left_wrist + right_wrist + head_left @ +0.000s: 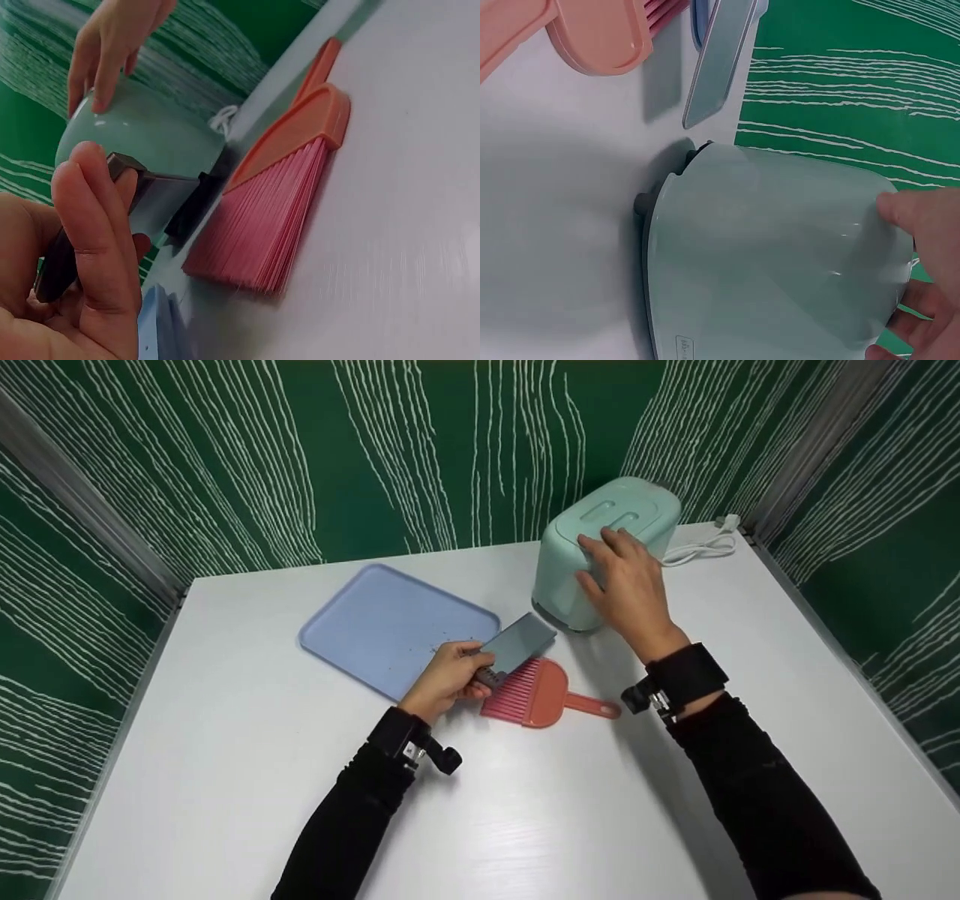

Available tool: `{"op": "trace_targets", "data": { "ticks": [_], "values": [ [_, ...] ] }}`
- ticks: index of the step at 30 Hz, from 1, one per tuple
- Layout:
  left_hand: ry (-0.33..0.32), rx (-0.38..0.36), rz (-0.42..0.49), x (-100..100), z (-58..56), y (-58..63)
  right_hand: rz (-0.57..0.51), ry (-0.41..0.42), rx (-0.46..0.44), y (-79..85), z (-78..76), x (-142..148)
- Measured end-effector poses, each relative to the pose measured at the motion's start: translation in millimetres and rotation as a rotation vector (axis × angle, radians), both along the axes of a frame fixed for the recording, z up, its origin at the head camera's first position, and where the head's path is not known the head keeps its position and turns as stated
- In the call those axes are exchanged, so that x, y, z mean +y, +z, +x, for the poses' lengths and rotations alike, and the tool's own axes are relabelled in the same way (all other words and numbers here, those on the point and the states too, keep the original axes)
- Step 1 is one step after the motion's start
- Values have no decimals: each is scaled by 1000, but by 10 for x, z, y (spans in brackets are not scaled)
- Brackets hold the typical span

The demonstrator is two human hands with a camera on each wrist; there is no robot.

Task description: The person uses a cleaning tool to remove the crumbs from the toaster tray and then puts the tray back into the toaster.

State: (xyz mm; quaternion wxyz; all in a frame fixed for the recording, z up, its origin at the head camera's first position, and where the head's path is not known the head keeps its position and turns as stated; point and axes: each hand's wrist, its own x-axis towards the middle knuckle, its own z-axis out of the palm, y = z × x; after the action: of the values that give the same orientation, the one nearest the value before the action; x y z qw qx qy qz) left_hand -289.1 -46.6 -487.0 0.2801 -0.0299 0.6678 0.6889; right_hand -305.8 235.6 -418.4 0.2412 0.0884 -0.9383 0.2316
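My left hand (450,671) grips the dark end of a flat, shiny grey crumb tray (525,639), its plate tilted toward the toaster. In the left wrist view, the fingers wrap round the dark grip (58,266). A mint-green toaster (566,577) stands at the back right; its top has two long slot-shaped marks. My right hand (626,585) lies at its near upper edge, fingers spread and loosely bent over the top. In the right wrist view, the thumb (900,210) is against the toaster's upper side. Beneath the crumb tray lies a brush (550,694) with pink bristles and an orange handle.
A light blue tray (360,615) with dark crumbs on it lies left of the toaster. The toaster's white cord (701,551) and plug are at the back right corner. Green walls with white lines enclose the white table (247,750) at the back and sides.
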Motion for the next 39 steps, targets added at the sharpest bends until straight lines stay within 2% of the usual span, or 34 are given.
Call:
{"op": "trace_targets", "data": {
  "ticks": [9, 14, 22, 39],
  "values": [
    [7, -54, 6, 96, -52, -63, -20, 22, -3, -7, -9, -24],
    [9, -77, 15, 124, -79, -49, -18, 24, 12, -19, -3, -27],
    [-11, -73, 11, 200, -108, -18, -6, 12, 17, -37, 9, -19],
    [13, -135, 56, 349, -216, -34, 11, 5, 32, -38, 9, -10]
  ]
}}
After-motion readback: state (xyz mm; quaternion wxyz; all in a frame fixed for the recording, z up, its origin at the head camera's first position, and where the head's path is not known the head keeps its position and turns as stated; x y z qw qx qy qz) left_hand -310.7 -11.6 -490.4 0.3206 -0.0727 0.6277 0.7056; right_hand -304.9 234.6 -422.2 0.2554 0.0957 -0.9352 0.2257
